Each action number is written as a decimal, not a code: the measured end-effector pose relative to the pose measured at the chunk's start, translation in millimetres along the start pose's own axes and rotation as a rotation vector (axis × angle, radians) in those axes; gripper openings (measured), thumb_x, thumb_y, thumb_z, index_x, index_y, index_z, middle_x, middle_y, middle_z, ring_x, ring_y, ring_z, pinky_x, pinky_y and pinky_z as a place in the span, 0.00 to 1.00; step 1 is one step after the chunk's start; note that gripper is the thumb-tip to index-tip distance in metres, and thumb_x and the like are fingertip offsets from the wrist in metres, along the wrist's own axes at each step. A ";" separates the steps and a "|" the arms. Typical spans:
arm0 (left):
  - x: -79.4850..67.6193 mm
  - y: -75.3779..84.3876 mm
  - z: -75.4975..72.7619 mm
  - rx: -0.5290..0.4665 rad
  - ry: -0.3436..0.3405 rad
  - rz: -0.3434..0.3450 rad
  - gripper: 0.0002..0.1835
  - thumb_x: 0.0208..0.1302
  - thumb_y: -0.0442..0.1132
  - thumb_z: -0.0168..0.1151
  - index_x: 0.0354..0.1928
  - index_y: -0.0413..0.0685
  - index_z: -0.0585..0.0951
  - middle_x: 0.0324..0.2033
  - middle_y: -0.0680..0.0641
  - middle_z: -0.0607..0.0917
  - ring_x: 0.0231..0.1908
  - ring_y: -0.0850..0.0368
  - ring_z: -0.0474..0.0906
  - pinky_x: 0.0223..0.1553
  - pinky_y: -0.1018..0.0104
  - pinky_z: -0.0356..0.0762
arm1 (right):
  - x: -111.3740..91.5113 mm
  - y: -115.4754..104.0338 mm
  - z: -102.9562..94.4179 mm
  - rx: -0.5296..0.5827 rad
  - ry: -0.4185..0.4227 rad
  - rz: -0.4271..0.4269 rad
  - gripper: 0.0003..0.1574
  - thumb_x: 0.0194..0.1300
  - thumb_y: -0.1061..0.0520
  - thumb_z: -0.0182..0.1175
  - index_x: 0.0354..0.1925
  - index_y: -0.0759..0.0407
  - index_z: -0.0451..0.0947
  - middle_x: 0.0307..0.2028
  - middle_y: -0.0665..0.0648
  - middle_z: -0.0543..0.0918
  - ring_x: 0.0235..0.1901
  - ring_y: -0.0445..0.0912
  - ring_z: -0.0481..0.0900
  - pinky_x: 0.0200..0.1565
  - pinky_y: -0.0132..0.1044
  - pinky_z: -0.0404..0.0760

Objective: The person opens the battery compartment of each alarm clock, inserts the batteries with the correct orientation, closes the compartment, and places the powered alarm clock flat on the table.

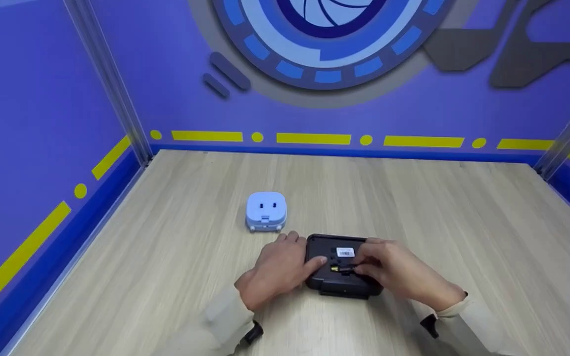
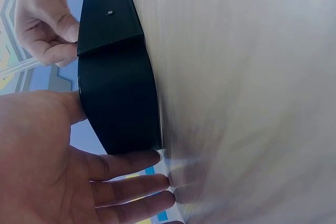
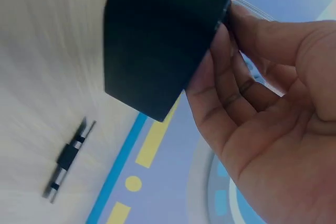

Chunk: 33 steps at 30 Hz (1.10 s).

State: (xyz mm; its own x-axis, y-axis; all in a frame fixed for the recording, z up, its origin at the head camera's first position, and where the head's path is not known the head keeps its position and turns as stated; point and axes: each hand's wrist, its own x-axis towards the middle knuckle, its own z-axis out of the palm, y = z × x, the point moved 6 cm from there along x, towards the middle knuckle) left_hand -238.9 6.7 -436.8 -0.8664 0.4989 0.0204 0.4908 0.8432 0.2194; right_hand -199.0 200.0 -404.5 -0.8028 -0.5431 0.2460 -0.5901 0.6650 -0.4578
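A flat black device [image 1: 322,252] with a white barcode label lies on the table, its back facing up. My left hand [image 1: 280,264] holds its left side, thumb lapped over the top edge. In the left wrist view, the forefinger rests along the black side wall [image 2: 118,98] and the other fingers stretch beside it. Over the device's back, my right hand [image 1: 396,269] pinches a small black battery [image 1: 345,269] with a gold end. The right wrist view hides the battery behind the device and fingers.
Behind the device stands a light blue case [image 1: 266,210] with two dark dots on its face. A slim black and silver item [image 3: 68,161] lies on the table in the right wrist view. Blue-purple panels [image 1: 314,118] enclose the table's back and sides.
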 end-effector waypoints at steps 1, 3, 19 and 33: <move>0.0 -0.1 0.1 0.002 0.001 0.001 0.37 0.80 0.65 0.52 0.61 0.34 0.81 0.47 0.42 0.82 0.47 0.49 0.78 0.48 0.52 0.81 | 0.4 0.4 1.0 -0.003 0.001 0.005 0.10 0.65 0.68 0.73 0.37 0.54 0.85 0.37 0.47 0.84 0.38 0.40 0.80 0.41 0.42 0.83; -0.1 -0.2 -0.4 0.007 0.001 0.003 0.37 0.80 0.65 0.52 0.61 0.34 0.81 0.46 0.42 0.82 0.46 0.50 0.78 0.47 0.53 0.81 | 1.1 1.0 2.8 -0.004 0.003 0.012 0.11 0.64 0.68 0.74 0.36 0.54 0.84 0.37 0.46 0.83 0.37 0.40 0.79 0.40 0.41 0.83; -0.6 -1.5 0.5 -0.023 -0.010 -0.006 0.37 0.80 0.65 0.52 0.62 0.34 0.81 0.47 0.42 0.81 0.47 0.50 0.78 0.48 0.53 0.80 | 2.2 4.0 4.4 0.006 0.037 0.060 0.12 0.66 0.65 0.74 0.35 0.50 0.81 0.35 0.43 0.79 0.36 0.39 0.77 0.39 0.39 0.81; -1.3 -0.1 -1.1 0.005 0.007 0.006 0.36 0.79 0.65 0.53 0.61 0.35 0.81 0.46 0.43 0.81 0.47 0.50 0.78 0.47 0.53 0.81 | -0.4 5.6 6.8 -0.230 0.087 -0.015 0.12 0.73 0.54 0.70 0.37 0.51 0.75 0.37 0.44 0.72 0.38 0.43 0.70 0.42 0.46 0.75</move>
State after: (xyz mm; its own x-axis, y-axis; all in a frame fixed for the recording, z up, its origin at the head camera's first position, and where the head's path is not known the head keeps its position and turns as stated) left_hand -237.9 5.7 -435.8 -0.8641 0.5025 0.0284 0.4963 0.8412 0.2145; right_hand -201.4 200.4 -413.0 -0.7925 -0.5137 0.3288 -0.5976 0.7618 -0.2500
